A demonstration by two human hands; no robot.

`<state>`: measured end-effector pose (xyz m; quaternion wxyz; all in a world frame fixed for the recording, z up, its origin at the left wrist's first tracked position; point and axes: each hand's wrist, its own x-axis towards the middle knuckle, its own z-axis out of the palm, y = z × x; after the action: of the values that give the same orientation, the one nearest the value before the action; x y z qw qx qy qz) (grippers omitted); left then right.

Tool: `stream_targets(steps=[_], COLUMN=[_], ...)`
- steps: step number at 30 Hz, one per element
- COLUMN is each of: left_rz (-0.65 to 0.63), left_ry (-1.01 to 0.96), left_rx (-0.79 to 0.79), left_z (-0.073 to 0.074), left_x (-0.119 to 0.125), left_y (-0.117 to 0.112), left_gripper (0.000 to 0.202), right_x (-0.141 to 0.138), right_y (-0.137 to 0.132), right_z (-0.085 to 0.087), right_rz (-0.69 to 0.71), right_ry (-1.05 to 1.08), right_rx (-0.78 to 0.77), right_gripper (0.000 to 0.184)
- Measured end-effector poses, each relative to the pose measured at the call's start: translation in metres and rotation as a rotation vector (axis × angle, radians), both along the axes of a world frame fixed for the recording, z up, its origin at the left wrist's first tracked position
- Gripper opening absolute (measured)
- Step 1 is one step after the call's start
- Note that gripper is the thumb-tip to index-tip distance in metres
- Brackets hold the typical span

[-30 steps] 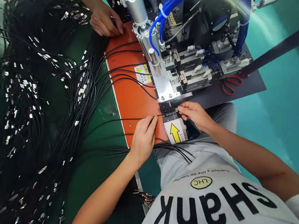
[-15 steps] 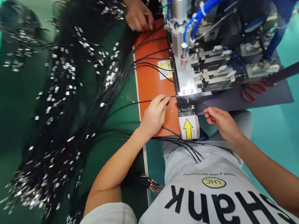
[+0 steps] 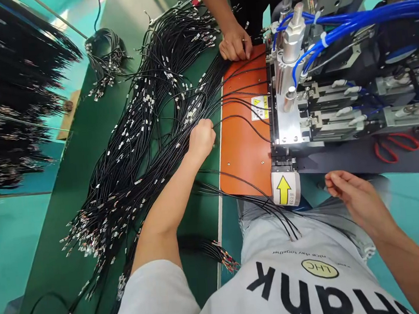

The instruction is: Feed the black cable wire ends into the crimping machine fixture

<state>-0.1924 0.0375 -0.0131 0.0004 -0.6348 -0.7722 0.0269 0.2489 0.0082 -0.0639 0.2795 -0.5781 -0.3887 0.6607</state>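
Note:
My left hand (image 3: 202,137) is closed among the black cables on the bench, left of the orange plate (image 3: 246,168). A thin black cable (image 3: 240,117) runs from beside its fingertips across the plate, curving down to the machine edge. My right hand (image 3: 354,196) is held above my lap, right of the yellow arrow label (image 3: 284,189), with thumb and forefinger pinched together. Whatever is in that pinch is too small to make out. Several more cables lie across the plate, their ends in the machine (image 3: 289,117).
Large heaps of black cables (image 3: 143,104) cover the green bench (image 3: 78,153). A co-worker's hand (image 3: 236,42) is at the plate's far end. Red-handled scissors (image 3: 393,147) lie at the right. More cables (image 3: 267,203) hang over my lap; blue hoses (image 3: 358,22) arch above the machine.
My left hand has moved off the orange plate, left and away from me, onto the cables. My right hand has drawn back from the machine edge. The view has shifted left.

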Motion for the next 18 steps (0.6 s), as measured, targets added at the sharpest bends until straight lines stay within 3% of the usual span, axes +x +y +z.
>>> stream_targets(steps=[3,6,8,11,14,16,18], left_rz=[-0.131,-0.588,-0.763,-0.820,-0.864,-0.996,-1.123], left_ry=[-0.067,-0.209,-0.210,-0.170,-0.188,-0.253,-0.338], left_rx=[0.046,-0.149,-0.222,-0.264,-0.246,-0.194,-0.133], left_z=[0.013,0.024,0.029,0.037,0.044,0.043,0.036], left_x=[0.030,0.059,0.075,0.102,0.143,0.170,0.180], left_y=[-0.021,-0.066,-0.091,-0.109,-0.112,-0.111,-0.106], left_gripper=[0.027,0.027,0.019,0.010,0.008,0.010,0.013], right_x=[0.001,0.001,-0.002,-0.011,-0.021,-0.024,-0.023], right_y=[-0.002,-0.004,-0.004,-0.002,0.000,0.001,0.002], right_z=[0.010,0.016,0.020,0.025,0.028,0.030,0.032], right_rz=[0.035,0.069,0.085,0.112,0.132,0.143,0.159], right_ry=[-0.027,-0.073,-0.071,-0.025,-0.004,0.004,0.007], right_rx=[0.017,0.026,0.031,0.053,0.071,0.085,0.110], right_gripper=[0.028,0.030,0.029,0.028,0.030,0.031,0.030])
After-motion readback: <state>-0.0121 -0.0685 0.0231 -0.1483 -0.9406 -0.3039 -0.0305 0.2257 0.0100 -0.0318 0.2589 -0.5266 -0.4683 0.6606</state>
